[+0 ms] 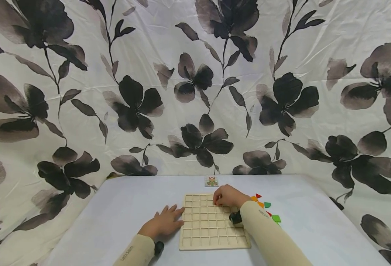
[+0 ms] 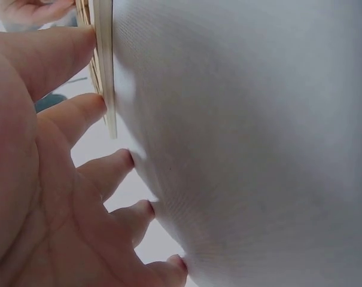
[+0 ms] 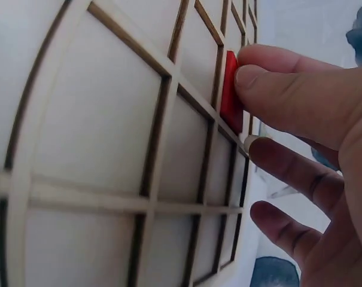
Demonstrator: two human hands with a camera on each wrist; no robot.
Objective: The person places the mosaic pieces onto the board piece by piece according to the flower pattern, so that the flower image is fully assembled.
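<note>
A pale wooden board (image 1: 204, 232), divided by raised strips into square cells, lies on the white table. My right hand (image 1: 230, 195) is over its far part. In the right wrist view, thumb and index finger pinch a flat red piece (image 3: 230, 95), which stands on edge at the grid strips; its full outline is partly hidden by the fingertips. The other fingers (image 3: 294, 176) extend away from it. My left hand (image 1: 163, 222) rests at the board's left side with fingers spread. In the left wrist view, thumb and index fingertip touch the board's edge (image 2: 104, 60), and the other fingertips rest on the table.
Right of the board, partly behind the right sleeve, lie several loose pieces, among them a red triangle (image 1: 258, 195), a green rounded piece (image 1: 267, 204) and a light green one (image 1: 276, 218). A small patterned card (image 1: 211, 181) lies beyond the board, before a floral cloth (image 1: 195, 111).
</note>
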